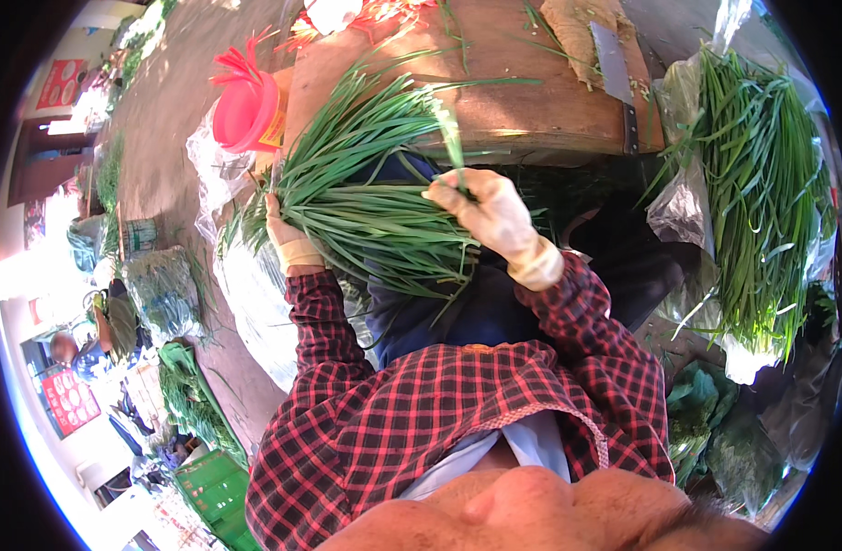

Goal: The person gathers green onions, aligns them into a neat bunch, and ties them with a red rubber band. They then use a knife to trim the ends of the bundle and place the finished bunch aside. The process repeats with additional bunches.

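My left hand, in a pale glove, is closed around a large bunch of long green leaves, likely garlic chives, held over my lap. Its leaves fan out to the right, some over the edge of the wooden board. My right hand, also in a pale glove, pinches a few stalks with pale ends at the bunch's right side. A cleaver with a dark handle lies at the board's right edge, partly on a tan cloth.
A red tub holding red strips stands left of the board. More red strips lie at its far edge. Another big pile of green leaves rests on plastic at the right. A green crate and a person are at the left.
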The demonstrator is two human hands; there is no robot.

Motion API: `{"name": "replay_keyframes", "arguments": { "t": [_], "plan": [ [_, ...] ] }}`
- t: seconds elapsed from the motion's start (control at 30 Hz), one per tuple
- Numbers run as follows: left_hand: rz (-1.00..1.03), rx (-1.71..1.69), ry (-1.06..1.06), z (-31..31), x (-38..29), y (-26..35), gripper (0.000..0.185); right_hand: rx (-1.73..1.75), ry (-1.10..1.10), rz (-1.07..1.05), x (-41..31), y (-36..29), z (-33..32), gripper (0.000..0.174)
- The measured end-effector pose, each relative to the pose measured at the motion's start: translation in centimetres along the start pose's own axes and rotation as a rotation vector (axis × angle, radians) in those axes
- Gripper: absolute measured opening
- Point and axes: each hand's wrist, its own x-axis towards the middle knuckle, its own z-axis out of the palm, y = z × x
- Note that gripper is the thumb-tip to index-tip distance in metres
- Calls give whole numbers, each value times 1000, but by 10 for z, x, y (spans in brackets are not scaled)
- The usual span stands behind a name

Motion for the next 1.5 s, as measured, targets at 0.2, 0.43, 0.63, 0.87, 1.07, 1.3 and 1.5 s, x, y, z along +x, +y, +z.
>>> {"name": "replay_keyframes", "arguments": {
  "t": [0.2,0.43,0.63,0.87,1.07,1.3,1.5],
  "plan": [
    [-89,49,-66,-13,2,-4,50,567,81,75,-13,22,-46,22],
    [6,171,-50,-10,2,-9,47,-989,150,364,-32,5,-118,66],
    [85,150,-147,10,-1,-2,44,50,-172,74,1,-3,-31,47],
    [1,80,-76,28,-12,6,44,34,-37,35,50,-21,-33,14],
    [5,180,-6,-11,11,-8,41,357,361,-32,17,26,-87,20],
    [122,433,1,-37,18,-29,42,-666,118,37,-33,-4,-85,55],
    [73,261,3,-6,1,-8,43,-239,129,-7,4,-9,-12,29]
  ]
}}
